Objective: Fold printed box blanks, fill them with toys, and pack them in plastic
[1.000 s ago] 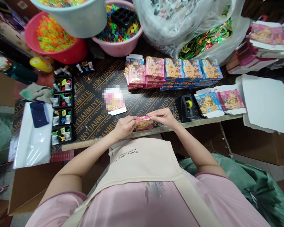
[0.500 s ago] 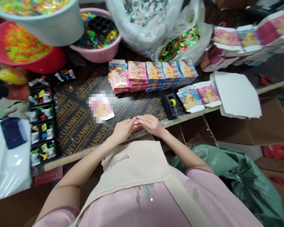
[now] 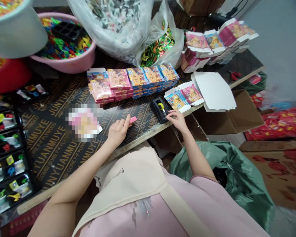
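The pale front edge (image 3: 138,140) of the table (image 3: 53,141) runs on a slant, passing the pink box (image 3: 133,120) at about five o'clock, and both my forearms cross over it. My left hand (image 3: 117,131) holds this box, its fingers closed on it; only one narrow end shows toward two o'clock, and the rest is hidden by the hand. At three o'clock from the box, after a bare strip of table, stands the tape holder (image 3: 159,113), near the edge. My right hand (image 3: 179,121) is there, its fingers narrow together at the front of the holder; if they have tape between them, I cannot tell.

Toward twelve o'clock there is open room until the stacked boxes (image 3: 138,80). At nine o'clock a blurred card (image 3: 85,122) lies flat, with bare table around it.

The table is dark and shiny, printed with gold letters. The holder is black and angular, with a round yellow roll (image 3: 160,106). Just beside it, at two o'clock, lie flat cartons (image 3: 185,96) of thin card, then smooth white sheets (image 3: 214,91). The stacked boxes are glossy and sharp-cornered. At ten o'clock is a round pink tub (image 3: 64,65).
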Motion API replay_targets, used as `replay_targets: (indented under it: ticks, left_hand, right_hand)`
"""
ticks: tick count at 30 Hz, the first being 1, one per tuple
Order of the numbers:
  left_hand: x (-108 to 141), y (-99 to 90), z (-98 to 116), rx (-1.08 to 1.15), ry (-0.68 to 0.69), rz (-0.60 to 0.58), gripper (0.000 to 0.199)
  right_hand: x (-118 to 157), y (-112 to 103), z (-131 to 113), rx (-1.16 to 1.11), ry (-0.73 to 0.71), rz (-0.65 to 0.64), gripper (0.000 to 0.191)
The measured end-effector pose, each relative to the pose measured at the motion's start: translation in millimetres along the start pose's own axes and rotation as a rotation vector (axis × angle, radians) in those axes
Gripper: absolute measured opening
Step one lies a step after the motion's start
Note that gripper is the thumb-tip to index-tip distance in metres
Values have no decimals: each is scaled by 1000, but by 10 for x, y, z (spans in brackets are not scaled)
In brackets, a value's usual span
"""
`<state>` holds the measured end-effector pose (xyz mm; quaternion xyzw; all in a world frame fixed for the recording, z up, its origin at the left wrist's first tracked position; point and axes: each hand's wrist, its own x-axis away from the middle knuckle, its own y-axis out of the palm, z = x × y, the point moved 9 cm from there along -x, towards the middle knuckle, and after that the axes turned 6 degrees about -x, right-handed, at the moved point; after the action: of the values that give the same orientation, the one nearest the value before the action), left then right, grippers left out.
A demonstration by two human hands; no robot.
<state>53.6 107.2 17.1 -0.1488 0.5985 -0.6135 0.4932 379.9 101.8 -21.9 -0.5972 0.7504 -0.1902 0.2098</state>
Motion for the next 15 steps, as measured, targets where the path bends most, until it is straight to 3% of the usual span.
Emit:
replay_targets:
  ticks: [4,8,12,15]
  left_hand:
    - [33,26,-2,10,13,-37,48]
    - [32,-25,-26,35,5,-5,44]
    - [10,-83,-81,110,-25,52,40]
    - [-7,-104,-108,149,-42,79,37]
  right_hand:
    - [148,-53,-171,-17,-58,185,14]
    - [447,-63,7,-201,89,372,18]
    - [587,58,211,-282,213,384,21]
    - [582,93,286,-242,227,363,25]
